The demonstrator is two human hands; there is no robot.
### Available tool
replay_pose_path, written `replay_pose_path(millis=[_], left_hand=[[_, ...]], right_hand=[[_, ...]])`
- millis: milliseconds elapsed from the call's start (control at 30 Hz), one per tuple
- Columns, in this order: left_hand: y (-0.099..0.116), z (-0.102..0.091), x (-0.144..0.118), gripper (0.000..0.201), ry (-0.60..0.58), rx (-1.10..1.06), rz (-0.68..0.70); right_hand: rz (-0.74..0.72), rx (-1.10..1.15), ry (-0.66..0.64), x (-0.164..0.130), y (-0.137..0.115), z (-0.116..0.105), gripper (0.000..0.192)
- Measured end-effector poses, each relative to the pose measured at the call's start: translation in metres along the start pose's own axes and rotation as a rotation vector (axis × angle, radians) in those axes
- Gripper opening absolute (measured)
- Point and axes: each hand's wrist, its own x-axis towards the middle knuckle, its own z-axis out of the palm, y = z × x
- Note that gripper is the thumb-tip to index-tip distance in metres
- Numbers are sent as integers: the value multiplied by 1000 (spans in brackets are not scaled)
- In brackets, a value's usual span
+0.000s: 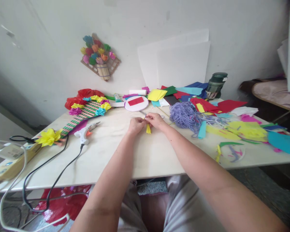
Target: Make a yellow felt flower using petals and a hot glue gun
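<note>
Over a pale desk (125, 161) with purple yarn (185, 115) at right, left hand (136, 124) and right hand (156, 120) pinch yellow fringed paper (148, 129) between their fingers.

Your arms are bare from the elbows down, with no sleeves, watch or rings in view on your left hand (136, 125) or right hand (156, 120). You wear light grey trousers, loosely creased over both thighs.
</note>
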Motion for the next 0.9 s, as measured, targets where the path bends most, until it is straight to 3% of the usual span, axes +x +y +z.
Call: replay_pose_path(millis=[233, 367, 500, 700, 900], left_hand=[[-2, 1, 2, 9, 11, -22, -16], [-4, 0, 3, 7, -44, -81, -44], [-6, -1, 4, 5, -83, -119, -50], [-8, -2, 4, 7, -102, -126, -48], [-6, -4, 3, 12, -130, -117, -39]], right_hand=[[103, 100, 39, -3, -9, -1, 11], [138, 181, -52, -6, -15, -9, 11], [23, 192, -99, -5, -9, -11, 16], [-140, -21, 28, 5, 7, -5, 14], [-257, -268, 83, 3, 3, -6, 16]])
